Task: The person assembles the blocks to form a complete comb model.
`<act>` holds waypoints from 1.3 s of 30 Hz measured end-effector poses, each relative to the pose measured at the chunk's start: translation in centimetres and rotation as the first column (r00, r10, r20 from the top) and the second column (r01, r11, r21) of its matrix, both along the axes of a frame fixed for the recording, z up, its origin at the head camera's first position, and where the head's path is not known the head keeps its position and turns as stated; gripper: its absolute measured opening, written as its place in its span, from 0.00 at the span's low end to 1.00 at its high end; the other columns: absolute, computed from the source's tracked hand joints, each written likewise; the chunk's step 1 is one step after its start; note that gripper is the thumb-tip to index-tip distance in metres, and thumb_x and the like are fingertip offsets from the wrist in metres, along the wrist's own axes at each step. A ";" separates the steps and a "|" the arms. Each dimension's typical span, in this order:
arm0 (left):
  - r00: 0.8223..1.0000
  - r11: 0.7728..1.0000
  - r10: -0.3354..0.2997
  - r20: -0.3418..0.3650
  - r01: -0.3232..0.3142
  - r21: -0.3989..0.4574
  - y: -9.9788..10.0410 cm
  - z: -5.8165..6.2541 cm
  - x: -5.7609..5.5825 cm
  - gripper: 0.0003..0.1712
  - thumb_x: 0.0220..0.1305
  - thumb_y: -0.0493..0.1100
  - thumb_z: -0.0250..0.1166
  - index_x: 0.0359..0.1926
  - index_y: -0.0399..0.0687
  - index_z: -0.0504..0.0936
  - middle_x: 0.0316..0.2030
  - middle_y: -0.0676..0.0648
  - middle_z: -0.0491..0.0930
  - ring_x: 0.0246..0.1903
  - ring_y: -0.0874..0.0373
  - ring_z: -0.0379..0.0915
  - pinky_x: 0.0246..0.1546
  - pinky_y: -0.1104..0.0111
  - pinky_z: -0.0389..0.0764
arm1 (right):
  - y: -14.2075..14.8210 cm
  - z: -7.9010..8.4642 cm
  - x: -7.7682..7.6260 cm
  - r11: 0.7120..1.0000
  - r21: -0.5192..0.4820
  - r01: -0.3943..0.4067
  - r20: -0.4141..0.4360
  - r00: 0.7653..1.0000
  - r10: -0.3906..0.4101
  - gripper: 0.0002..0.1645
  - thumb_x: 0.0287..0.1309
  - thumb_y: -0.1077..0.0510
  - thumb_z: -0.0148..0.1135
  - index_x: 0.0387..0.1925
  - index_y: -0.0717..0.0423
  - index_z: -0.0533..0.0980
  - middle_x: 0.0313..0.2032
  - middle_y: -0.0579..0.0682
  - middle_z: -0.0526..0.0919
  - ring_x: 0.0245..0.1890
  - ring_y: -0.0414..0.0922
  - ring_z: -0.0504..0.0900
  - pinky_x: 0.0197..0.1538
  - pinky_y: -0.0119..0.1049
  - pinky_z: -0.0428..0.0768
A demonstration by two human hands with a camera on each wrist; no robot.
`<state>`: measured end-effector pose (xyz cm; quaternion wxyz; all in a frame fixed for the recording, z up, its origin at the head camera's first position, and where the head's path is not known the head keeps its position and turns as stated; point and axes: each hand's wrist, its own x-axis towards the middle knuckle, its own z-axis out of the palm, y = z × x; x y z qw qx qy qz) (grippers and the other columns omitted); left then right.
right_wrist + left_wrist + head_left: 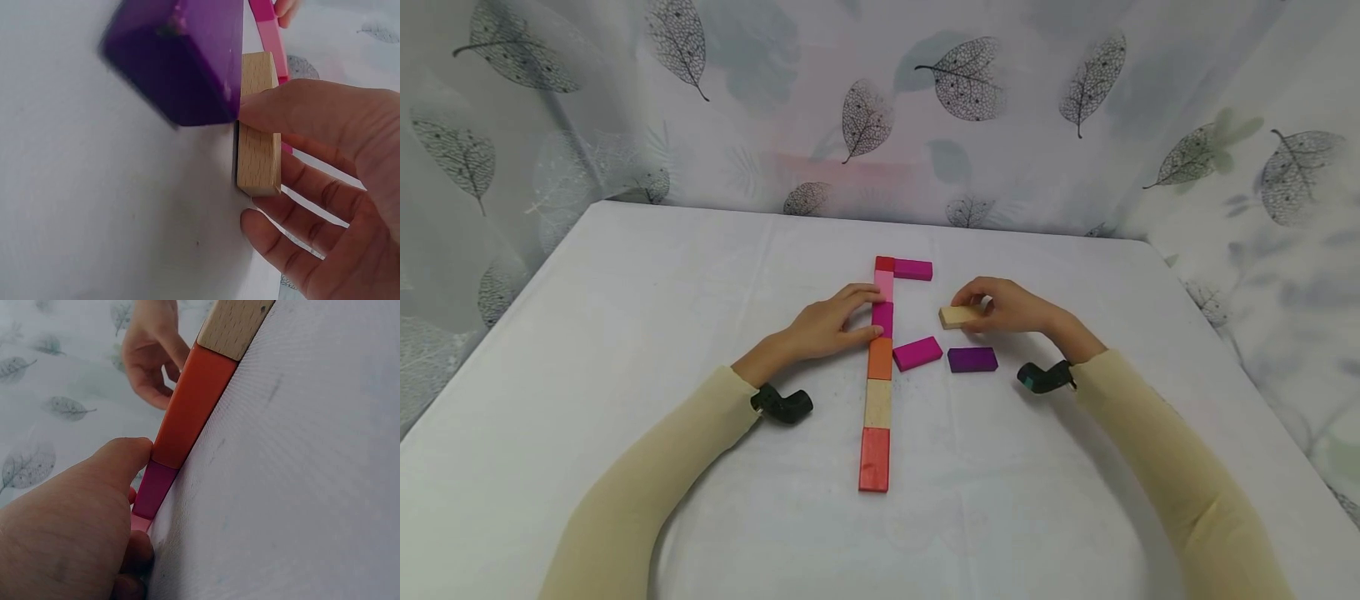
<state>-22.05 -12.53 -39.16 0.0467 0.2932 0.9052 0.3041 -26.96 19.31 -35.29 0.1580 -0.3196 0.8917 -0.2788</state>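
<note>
My right hand (1011, 306) pinches a plain wooden block (257, 153) between thumb and fingers, low over the white table, right of a straight row of blocks. From far to near that row has a small red end, a light pink block (883, 285), a magenta block (882, 319), an orange block (880, 358), a plain wood block (877, 404) and a red block (874, 460). Along the row's left side lies my left hand (835, 323), its thumb tip at the magenta block and its fingertips at the light pink one.
A magenta block (913, 269) extends right from the row's far end. Another magenta block (917, 353) lies slanted, one corner at the orange block. Just in front of my right hand lies a purple block (972, 360). A leaf-patterned curtain (737, 108) hangs behind the table (700, 517).
</note>
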 end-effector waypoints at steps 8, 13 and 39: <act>1.000 1.000 -0.001 0.002 0.001 0.003 0.0 0.0 0.0 0.33 0.67 0.55 0.60 0.69 0.50 0.67 0.71 0.49 0.60 0.35 0.57 0.70 0.38 0.63 0.72 | -0.5 0.0 0.1 1.000 -0.009 0.006 -0.011 1.000 -0.007 0.23 0.53 0.66 0.70 0.51 0.66 0.76 0.46 0.59 0.79 0.47 0.54 0.74 0.50 0.48 0.76; 1.000 1.000 -0.002 0.002 0.002 0.000 0.0 0.1 0.0 0.33 0.67 0.55 0.60 0.69 0.50 0.67 0.71 0.49 0.59 0.35 0.57 0.70 0.40 0.62 0.73 | -0.8 0.1 0.2 1.000 -0.005 0.023 -0.009 1.000 -0.023 0.23 0.53 0.65 0.71 0.51 0.66 0.76 0.45 0.59 0.78 0.46 0.54 0.74 0.50 0.49 0.76; 1.000 1.000 0.001 0.011 -0.001 -0.005 -0.1 0.2 0.1 0.33 0.67 0.55 0.60 0.69 0.51 0.66 0.71 0.49 0.59 0.35 0.58 0.70 0.39 0.63 0.73 | -2.7 -0.1 0.1 0.999 -0.019 0.034 -0.040 0.999 -0.035 0.23 0.52 0.65 0.70 0.51 0.66 0.77 0.44 0.59 0.79 0.45 0.53 0.73 0.49 0.47 0.77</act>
